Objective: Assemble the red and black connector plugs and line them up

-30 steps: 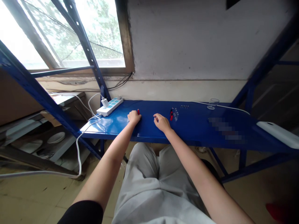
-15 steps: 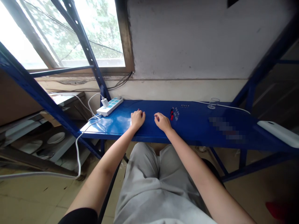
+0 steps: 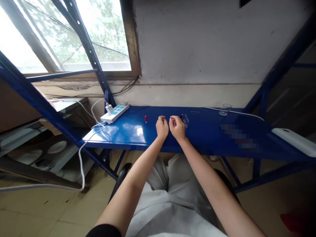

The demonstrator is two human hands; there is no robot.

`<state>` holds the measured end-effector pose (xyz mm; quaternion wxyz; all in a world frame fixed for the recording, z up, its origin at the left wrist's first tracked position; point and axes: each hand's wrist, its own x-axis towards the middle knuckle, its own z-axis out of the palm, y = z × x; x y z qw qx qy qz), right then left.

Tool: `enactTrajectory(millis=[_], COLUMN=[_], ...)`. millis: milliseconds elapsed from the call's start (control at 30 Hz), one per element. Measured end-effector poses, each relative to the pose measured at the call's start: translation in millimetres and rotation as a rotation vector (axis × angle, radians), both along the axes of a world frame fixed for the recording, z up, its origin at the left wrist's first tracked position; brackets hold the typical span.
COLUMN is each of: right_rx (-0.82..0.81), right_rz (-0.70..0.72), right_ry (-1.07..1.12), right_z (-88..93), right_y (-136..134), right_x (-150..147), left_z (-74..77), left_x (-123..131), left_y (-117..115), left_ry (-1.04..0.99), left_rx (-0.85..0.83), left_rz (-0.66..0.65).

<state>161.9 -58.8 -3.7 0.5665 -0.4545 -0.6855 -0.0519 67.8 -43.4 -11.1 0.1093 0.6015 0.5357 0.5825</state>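
Note:
My left hand (image 3: 162, 127) is just above the blue tabletop with its fingers curled in. Close beside it on the right, my right hand (image 3: 177, 127) is also closed, thumb and fingers drawn together; what either hand holds, if anything, is hidden. A small red piece with a pale lower end (image 3: 145, 119) stands on the tabletop, left of my left hand. Right behind my right hand are small clear pieces (image 3: 186, 120), and a red and black piece (image 3: 181, 118) is partly covered by that hand. Several tiny metallic pieces (image 3: 195, 113) lie in a row farther back.
A white power strip (image 3: 115, 113) with a plug and cable sits at the table's left end. A clear glass cup (image 3: 225, 109) stands at the back right, by a white cable. A white object (image 3: 295, 141) lies at the right edge. Blue frame posts flank the table (image 3: 209, 141).
My left hand has moved right, off the red piece, which now stands uncovered, and has come up beside my right hand. My right hand has shifted slightly right and away from me.

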Motion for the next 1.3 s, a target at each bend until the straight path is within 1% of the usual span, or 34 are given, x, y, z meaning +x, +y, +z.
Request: enactTrajectory(millis=[67, 133, 200, 233, 300, 367, 400, 467, 500, 667, 867, 1133, 1300], right_rx=[0.009, 0.006, -0.042, -0.097, -0.279, -0.497, -0.581, -0.672, -0.688, -0.696, -0.710, -0.691, -0.657], right_rz=[-0.061, -0.125, -0.214, -0.265, -0.327, -0.326, -0.322, -0.321, -0.320, -0.339, -0.380, -0.395, -0.391], right_ry=[0.033, 0.082, 0.139, 0.143, 0.087, -0.012, -0.055, -0.108, -0.129, -0.256, -0.351, -0.366, -0.344], right_z=[4.3, 9.4, 14.2, 16.0, 17.6, 16.0, 14.1, 9.2, 6.5, -3.0, -7.9, -10.5, -14.5], right_y=[-5, -11, -16, -17, -19, -18, -18, -15, -14, -8, -1, 4, 7], right_x=[10, 25, 45, 55, 77, 94, 100, 107, 108, 103, 100, 95, 93], left_z=[-1.0, 0.4, 3.4, 5.2, 8.6, 11.3, 12.1, 12.8, 12.5, 9.0, 9.4, 5.1, 2.8], left_x=[2, 5, 8, 10, 13, 15, 15, 15, 16, 16, 13, 13, 14], left_y=[-4, -9, -15, -18, -22, -25, -26, -27, -27, -24, -23, -15, -13], left_ry=[0.129, 0.308, 0.491, 0.573, 0.708, 0.799, 0.833, 0.885, 0.906, 0.959, 0.892, 0.784, 0.794], left_rx=[0.057, 0.109, 0.128, 0.126, 0.113, 0.093, 0.083, 0.062, 0.052, 0.027, 0.042, 0.063, 0.005], left_rz=[-0.037, -0.102, -0.165, -0.190, -0.233, -0.255, -0.262, -0.269, -0.272, -0.293, -0.313, -0.425, -0.411])
